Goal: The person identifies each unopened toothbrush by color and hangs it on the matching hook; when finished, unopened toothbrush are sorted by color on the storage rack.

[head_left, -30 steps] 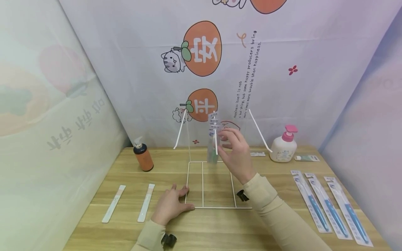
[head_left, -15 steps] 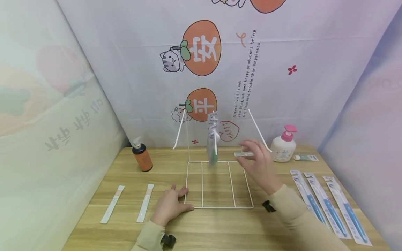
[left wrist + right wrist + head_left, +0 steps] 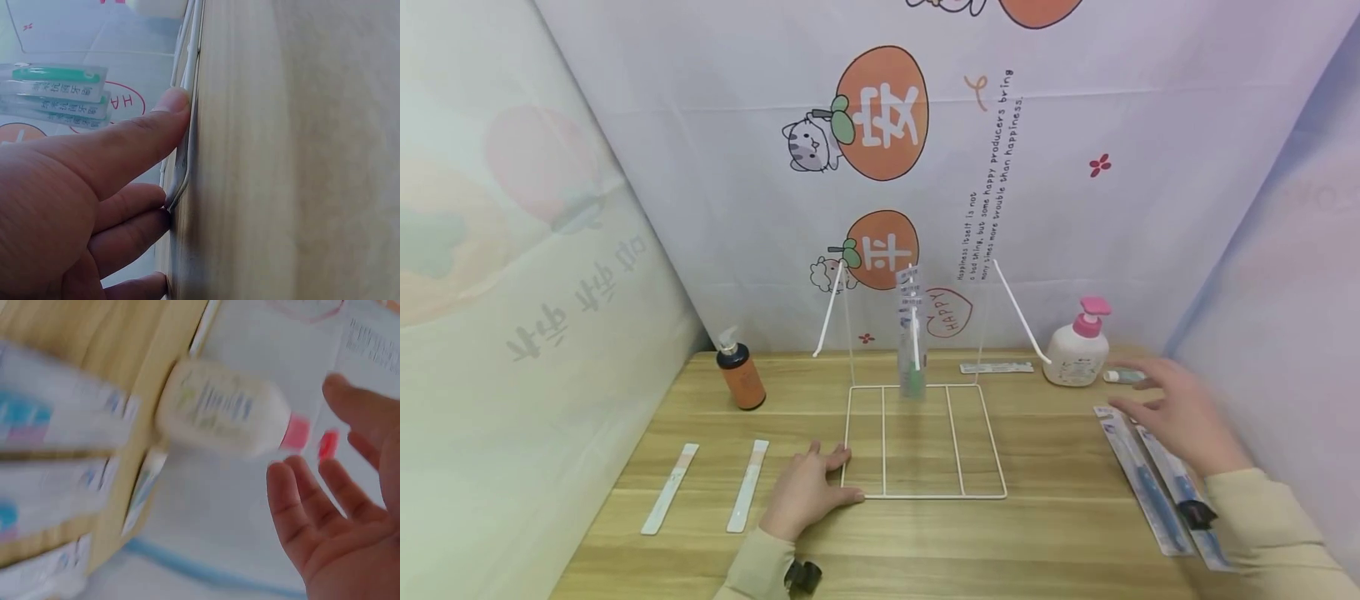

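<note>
Right hand (image 3: pixel 1180 417): fingers apart and straight, holding nothing, just above the far ends of the packs (image 3: pixel 1142 482).
Packs: three flat on the surface (image 3: pixel 1060 533), right edge, long axes running away from the body, directly under the fingers.
Left hand (image 3: pixel 808 492): well apart from the packs; flat, fingers relaxed, pressing the rack (image 3: pixel 925 497) corner.
Left wrist view: thumb (image 3: pixel 134 140) against the rack wire, hidden from head view.
Right wrist view: blurred; bottle (image 3: pixel 219 409) beyond the fingertips.

The backdrop cloth (image 3: pixel 1075 125) reads "HAPPY" in a heart and "Happiness itself is not a bad thing…"; orange fruits carry Chinese characters.
</note>
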